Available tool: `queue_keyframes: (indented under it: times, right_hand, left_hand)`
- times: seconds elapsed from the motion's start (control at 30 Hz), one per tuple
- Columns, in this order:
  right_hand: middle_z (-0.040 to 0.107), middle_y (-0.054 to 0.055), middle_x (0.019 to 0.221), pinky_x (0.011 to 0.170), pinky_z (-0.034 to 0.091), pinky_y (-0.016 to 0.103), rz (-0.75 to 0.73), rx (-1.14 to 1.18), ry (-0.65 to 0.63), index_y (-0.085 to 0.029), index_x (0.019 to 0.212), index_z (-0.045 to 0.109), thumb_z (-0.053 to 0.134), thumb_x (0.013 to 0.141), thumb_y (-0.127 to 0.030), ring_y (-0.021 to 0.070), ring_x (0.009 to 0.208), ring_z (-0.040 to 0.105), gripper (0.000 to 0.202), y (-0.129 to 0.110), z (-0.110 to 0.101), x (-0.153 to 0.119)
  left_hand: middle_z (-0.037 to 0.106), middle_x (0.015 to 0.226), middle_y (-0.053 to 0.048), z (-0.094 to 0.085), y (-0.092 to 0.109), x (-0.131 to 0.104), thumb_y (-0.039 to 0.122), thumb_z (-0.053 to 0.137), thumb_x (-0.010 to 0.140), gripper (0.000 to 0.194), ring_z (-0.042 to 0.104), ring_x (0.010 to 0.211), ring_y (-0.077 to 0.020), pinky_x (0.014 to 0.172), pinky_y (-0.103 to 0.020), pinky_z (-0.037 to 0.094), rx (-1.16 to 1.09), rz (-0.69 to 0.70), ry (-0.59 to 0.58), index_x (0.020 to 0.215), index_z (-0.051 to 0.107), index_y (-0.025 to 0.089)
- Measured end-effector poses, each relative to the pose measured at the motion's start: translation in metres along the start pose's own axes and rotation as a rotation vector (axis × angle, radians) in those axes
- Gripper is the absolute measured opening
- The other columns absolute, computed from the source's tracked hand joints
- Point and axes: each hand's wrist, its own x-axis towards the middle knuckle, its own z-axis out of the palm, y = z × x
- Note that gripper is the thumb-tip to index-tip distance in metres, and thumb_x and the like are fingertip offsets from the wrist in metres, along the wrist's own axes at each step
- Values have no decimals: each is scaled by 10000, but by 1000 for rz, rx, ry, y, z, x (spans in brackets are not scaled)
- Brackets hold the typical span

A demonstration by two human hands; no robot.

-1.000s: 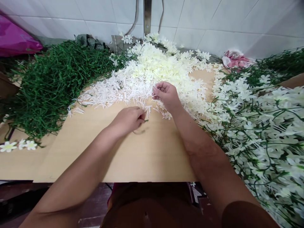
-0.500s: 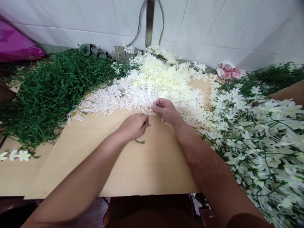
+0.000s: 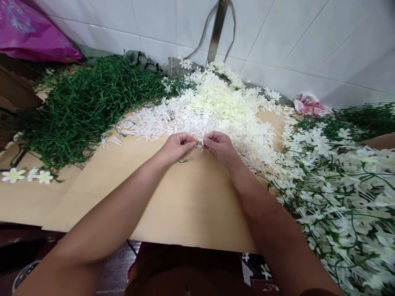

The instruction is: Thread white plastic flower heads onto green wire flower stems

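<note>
My left hand (image 3: 180,146) pinches a green artificial flower stem (image 3: 183,160); one end pokes out at the fingertips and another end hangs below the palm. Close beside it, my right hand (image 3: 218,144) is closed in a pinch on a small white stamen piece (image 3: 202,142), partly hidden by the fingers. The fingertips of both hands nearly meet over the cardboard (image 3: 173,205). Just beyond them spreads a pile of white stamen pieces (image 3: 154,121), and behind that a heap of cream flower heads (image 3: 220,94).
A tangle of green stems (image 3: 92,98) lies at the left, near a few loose flowers (image 3: 14,175). Many assembled white flowers (image 3: 345,197) are heaped at the right. A tiled wall (image 3: 277,37), a pink bag (image 3: 37,33) and a crumpled cloth (image 3: 310,106) are at the back.
My left hand has moved up to my right, bringing the green stem's end to the white stamen piece. The right hand has lifted back from the stamen pile. The camera view has tilted.
</note>
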Motion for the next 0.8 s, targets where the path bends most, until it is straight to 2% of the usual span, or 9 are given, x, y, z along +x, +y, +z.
queue_keyframes:
  times: [0.17,0.37,0.53,0.7,0.8]
  right_hand:
    - [631,-39,614,608,474,230,35,31,10,-176,672,647,900,441,-425,73,578,571,424,1,-1,-1]
    - [619,-38,613,596,460,236,17,19,-8,-184,670,633,889,461,-442,78,579,554,419,0,-1,-2]
    - [598,-37,589,579,443,243,-63,-90,-29,-184,666,617,866,514,-437,77,555,516,386,-1,0,-2]
    - [602,-30,618,595,456,257,-224,-271,41,-187,665,606,836,577,-404,87,582,523,328,-4,6,-4]
    - [605,-25,631,570,456,258,-270,-358,58,-192,667,592,819,601,-418,93,580,527,328,-6,10,-7]
  left_hand:
    - [546,523,41,-2,-3,1,271,754,591,200,422,477,-63,472,-203,296,-57,14,-44,636,601,152]
    - [518,500,49,-3,-3,2,301,752,602,216,398,461,-61,462,-207,281,-27,-10,-61,653,599,158]
    - [509,501,49,-4,-2,2,305,758,607,230,405,470,-64,476,-209,290,-25,-16,-68,665,600,150]
    - [503,514,48,-5,-4,2,307,733,643,226,395,467,-52,462,-196,267,-22,-1,-64,665,581,141]
    - [488,509,56,-5,-5,3,289,711,676,206,370,450,-42,451,-189,248,-33,12,-58,666,567,142]
